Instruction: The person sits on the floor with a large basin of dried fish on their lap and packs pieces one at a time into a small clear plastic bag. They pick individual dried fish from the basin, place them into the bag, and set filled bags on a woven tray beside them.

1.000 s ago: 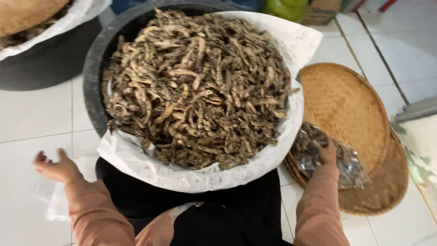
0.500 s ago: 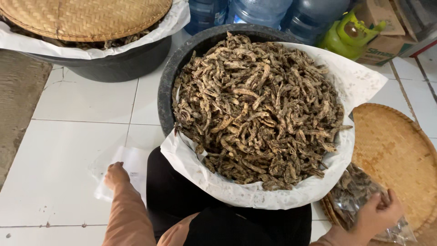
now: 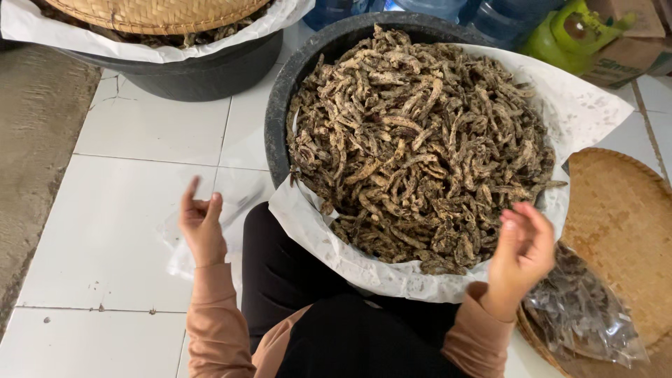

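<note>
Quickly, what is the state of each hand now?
Left hand: open, empty, raised above clear plastic bags on the floor.
Right hand: loosely curled, holding nothing visible.

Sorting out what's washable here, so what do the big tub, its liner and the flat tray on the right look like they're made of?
Tub: dark matte plastic, by its smooth moulded rim, probably. Liner: white paper, creased and faintly stained. Tray: woven bamboo or similar, tan with a visible basket weave.

Bright, even light; hands blurred
</note>
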Demonstrator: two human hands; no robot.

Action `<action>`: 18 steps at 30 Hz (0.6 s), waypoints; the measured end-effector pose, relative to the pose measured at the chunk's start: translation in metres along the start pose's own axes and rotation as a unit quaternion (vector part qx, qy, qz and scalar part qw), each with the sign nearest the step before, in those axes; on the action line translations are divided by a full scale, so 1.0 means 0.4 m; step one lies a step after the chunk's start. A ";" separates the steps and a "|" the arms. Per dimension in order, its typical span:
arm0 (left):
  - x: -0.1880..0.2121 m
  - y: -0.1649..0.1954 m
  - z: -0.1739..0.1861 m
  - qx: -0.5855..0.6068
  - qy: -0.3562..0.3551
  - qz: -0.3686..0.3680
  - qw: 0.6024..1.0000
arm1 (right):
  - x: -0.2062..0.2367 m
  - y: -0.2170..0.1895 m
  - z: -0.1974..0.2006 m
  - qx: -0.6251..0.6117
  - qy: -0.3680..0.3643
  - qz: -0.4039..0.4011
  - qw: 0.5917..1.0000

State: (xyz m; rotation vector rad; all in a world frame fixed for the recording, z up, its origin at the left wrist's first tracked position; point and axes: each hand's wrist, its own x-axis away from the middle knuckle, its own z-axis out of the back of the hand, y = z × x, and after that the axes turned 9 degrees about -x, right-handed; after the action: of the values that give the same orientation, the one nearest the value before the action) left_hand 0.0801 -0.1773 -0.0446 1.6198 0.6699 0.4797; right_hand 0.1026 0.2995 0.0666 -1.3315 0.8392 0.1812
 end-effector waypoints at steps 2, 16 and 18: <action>0.034 0.044 -0.058 0.033 -0.086 0.003 0.996 | 0.007 -0.026 -0.109 -0.080 -0.039 -0.012 0.996; 0.311 0.210 -0.368 -0.059 -0.360 -0.231 0.902 | -0.005 -0.234 -0.262 -0.075 0.042 0.145 0.986; 0.267 0.224 -0.375 -0.136 -0.309 -0.283 0.898 | -0.017 -0.276 -0.227 0.078 -0.040 0.244 0.966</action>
State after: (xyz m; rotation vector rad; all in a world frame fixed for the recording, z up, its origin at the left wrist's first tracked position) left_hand 0.0758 -0.0017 0.0605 1.1372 0.5179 -0.3537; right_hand 0.1210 0.1898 0.1567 -0.9461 1.0792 0.5408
